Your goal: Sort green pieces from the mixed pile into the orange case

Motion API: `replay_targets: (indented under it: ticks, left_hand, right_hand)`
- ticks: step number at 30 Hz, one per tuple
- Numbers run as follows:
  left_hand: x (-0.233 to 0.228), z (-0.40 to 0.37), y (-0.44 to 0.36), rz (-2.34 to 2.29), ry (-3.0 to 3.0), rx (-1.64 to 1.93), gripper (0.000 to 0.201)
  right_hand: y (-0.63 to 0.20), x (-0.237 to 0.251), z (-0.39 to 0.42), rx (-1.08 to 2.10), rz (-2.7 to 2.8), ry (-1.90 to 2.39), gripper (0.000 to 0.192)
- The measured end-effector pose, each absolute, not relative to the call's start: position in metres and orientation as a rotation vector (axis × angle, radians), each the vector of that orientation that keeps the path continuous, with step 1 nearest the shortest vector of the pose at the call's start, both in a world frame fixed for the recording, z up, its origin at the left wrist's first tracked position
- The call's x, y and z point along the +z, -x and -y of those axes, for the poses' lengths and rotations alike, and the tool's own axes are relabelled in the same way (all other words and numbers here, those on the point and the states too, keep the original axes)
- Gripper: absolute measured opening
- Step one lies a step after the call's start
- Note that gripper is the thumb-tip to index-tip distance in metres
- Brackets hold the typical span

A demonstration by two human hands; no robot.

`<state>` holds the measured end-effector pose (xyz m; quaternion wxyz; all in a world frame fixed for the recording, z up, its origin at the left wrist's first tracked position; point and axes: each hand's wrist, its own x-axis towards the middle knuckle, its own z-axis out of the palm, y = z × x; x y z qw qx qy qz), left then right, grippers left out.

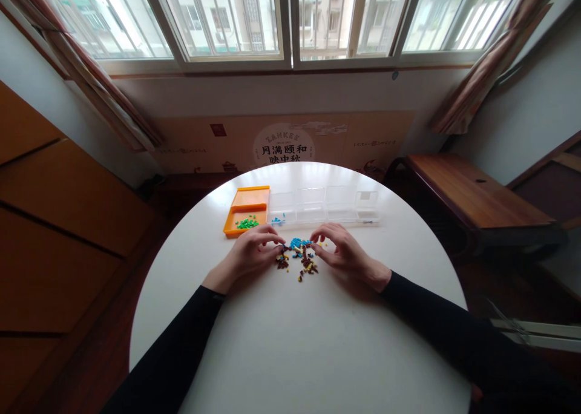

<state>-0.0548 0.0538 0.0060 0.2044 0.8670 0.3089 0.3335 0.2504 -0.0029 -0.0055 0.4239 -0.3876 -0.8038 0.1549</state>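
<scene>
Both hands, left hand (249,253) and right hand (344,253), rest curled with fingertips pinching at the mixed bead pile (299,258) mid-frame, below the orange tray (247,211).

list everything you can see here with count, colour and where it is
table: one, white, round, under both hands
mixed beads: a loose pile, blue, brown and yellow, on the table between the hands
orange tray: one, far left of the table top
green beads: a small heap, in the near part of the orange tray
clear organiser box: one, transparent, several compartments, right of the orange tray; a few blue beads in its leftmost near cell
wooden side table: one, brown, right of the table
window: along the far wall, with curtains at both sides
left hand: fingertips at the pile's left edge
right hand: fingertips at the pile's right edge
</scene>
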Motion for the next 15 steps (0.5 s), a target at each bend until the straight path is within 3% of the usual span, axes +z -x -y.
replay_targets:
  ticks: [7, 15]
  left_hand:
    - [0.006, -0.054, 0.051, -0.845, -2.432, 0.875, 0.023]
    - [0.007, -0.041, 0.028, -0.926, -2.112, 1.044, 0.029]
  right_hand:
    - [-0.251, -0.005, 0.002, 0.404, 2.011, 0.958, 0.005]
    - [-0.248, -0.005, 0.002, 0.379, 2.014, 0.919, 0.005]
